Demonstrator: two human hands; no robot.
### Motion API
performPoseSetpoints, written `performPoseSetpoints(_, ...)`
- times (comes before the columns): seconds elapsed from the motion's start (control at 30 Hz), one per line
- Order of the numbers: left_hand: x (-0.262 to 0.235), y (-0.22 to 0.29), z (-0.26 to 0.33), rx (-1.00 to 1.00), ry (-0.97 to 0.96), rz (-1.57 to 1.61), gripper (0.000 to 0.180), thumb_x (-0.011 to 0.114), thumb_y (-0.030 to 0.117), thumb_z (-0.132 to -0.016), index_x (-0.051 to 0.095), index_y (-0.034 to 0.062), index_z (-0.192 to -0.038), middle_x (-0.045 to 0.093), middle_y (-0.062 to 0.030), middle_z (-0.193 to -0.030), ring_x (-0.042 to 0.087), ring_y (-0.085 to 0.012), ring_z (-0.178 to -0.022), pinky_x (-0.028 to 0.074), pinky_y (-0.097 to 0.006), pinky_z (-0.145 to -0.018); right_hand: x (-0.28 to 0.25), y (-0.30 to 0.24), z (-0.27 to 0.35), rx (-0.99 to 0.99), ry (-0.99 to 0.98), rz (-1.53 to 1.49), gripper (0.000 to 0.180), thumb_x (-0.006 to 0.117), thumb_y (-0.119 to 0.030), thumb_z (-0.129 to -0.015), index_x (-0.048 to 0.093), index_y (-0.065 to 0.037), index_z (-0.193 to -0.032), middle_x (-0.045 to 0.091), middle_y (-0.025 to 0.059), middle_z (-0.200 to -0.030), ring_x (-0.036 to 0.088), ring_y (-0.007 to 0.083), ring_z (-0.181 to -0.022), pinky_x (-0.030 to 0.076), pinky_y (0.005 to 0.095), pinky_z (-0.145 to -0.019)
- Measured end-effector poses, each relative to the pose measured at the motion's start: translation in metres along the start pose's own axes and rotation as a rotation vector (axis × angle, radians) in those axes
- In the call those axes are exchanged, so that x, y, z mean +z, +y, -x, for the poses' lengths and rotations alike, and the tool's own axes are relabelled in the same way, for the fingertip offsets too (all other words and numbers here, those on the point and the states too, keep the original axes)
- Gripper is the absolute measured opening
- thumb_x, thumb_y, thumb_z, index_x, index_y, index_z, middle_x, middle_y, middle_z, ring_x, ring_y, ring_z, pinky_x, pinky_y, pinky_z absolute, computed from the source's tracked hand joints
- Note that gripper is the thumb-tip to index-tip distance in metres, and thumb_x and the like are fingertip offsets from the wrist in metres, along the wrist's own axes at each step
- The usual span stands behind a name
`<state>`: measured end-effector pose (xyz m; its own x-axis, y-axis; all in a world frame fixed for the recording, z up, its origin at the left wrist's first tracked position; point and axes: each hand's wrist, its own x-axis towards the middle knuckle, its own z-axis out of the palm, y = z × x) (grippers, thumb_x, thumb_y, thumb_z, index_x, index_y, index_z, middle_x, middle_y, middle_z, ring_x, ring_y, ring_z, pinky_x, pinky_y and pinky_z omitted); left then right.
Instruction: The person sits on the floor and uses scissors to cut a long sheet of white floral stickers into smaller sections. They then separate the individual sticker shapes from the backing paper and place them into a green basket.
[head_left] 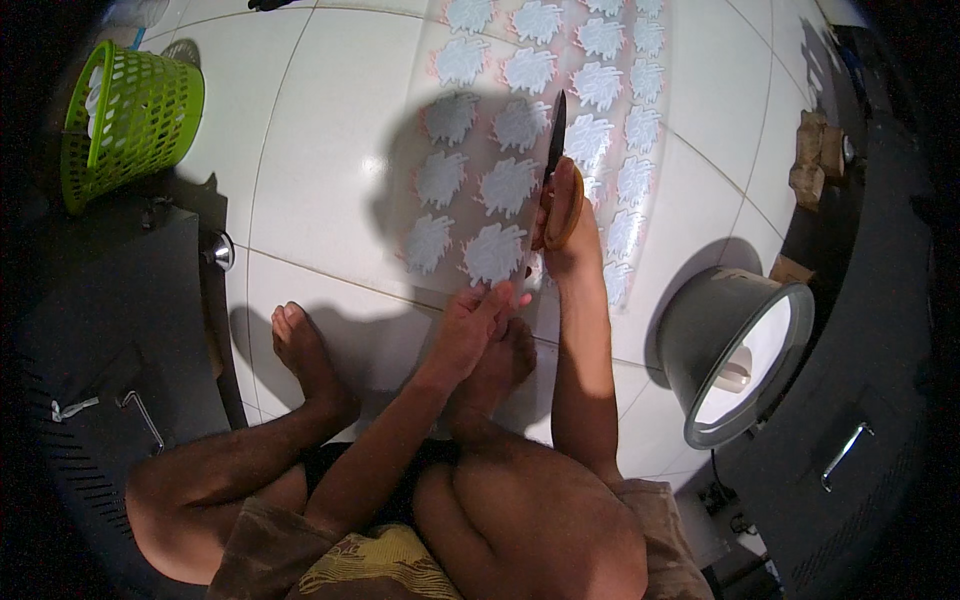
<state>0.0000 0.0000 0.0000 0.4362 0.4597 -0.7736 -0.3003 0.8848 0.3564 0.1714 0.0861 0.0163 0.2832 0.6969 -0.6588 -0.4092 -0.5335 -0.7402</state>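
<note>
A long translucent sheet (470,180) lies on the floor before me, printed with rows of pale blue-white scribbled patches edged in pinkish red. My right hand (578,258) grips a pair of scissors (562,205) with orange-brown handles. Their dark blades point away from me, over the sheet between two columns of patches. With closed fingers, my left hand (474,322) pinches the sheet's near edge, just below the nearest patches. Part of the right hand's fingers is hidden behind the scissor handles.
A green perforated basket (150,115) stands at the far left. To the right, a grey round tub (700,340) lies tipped, its white inside showing. Dark cabinets with metal handles flank both sides. Crumpled brown paper (812,160) rests at the far right. My bare feet are on the tiles near the sheet.
</note>
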Motion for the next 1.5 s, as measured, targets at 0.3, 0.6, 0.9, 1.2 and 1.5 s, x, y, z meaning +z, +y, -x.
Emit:
performPoseSetpoints(0.3,0.007,0.007,0.003,0.034,-0.086,0.086,0.032,0.053,0.016,-0.105,0.057,-0.0037,-0.130,0.063,-0.0130,-0.130,0.063,-0.0236,-0.119,0.052,-0.038,-0.106,0.000,-0.008,-0.021,-0.057,0.013,0.100,0.069,0.046,-0.080,-0.091,0.052,-0.010,-0.087,0.045,-0.0005,-0.065,0.042,0.0119,-0.052,0.033,0.0285,-0.048)
performPoseSetpoints(0.6,0.008,0.007,0.002,-0.009,-0.042,0.024,0.037,0.051,0.015,-0.106,0.052,-0.0055,-0.137,0.059,-0.0158,-0.138,0.057,-0.0235,-0.127,0.048,-0.040,-0.111,0.004,-0.025,-0.033,-0.068,0.005,0.120,0.065,0.049,-0.077,-0.092,0.050,-0.012,-0.085,0.043,-0.0014,-0.066,0.040,0.0114,-0.052,0.033,0.0274,-0.049)
performPoseSetpoints(0.9,0.009,0.008,0.005,-0.009,-0.026,-0.016,0.036,0.056,0.027,-0.106,0.065,-0.0020,-0.126,0.066,0.0023,-0.104,0.055,-0.0058,-0.087,0.049,-0.024,-0.089,0.005,-0.037,-0.051,-0.023,-0.023,-0.002,0.059,0.056,-0.073,-0.091,0.051,-0.015,-0.086,0.042,-0.0036,-0.069,0.039,0.0093,-0.055,0.034,0.0245,-0.051)
performPoseSetpoints(1.2,0.003,0.008,0.005,-0.027,-0.062,-0.049,0.039,0.054,0.026,-0.107,0.060,-0.0026,-0.133,0.066,-0.0036,-0.124,0.060,-0.0091,-0.103,0.049,-0.026,-0.093,0.007,-0.048,-0.069,-0.033,-0.008,-0.036,0.058,0.057,-0.070,-0.092,0.055,-0.012,-0.089,0.043,-0.0023,-0.067,0.041,0.0109,-0.055,0.034,0.0263,-0.052)
performPoseSetpoints(1.5,-0.001,0.006,0.007,-0.024,-0.075,-0.085,0.035,0.051,0.020,-0.107,0.059,-0.0067,-0.128,0.059,-0.0155,-0.139,0.061,-0.0249,-0.121,0.046,-0.041,-0.110,0.009,-0.059,-0.091,-0.104,-0.026,-0.011,0.058,0.055,-0.069,-0.094,0.053,-0.012,-0.083,0.043,-0.0020,-0.065,0.041,0.0112,-0.053,0.033,0.0266,-0.049)
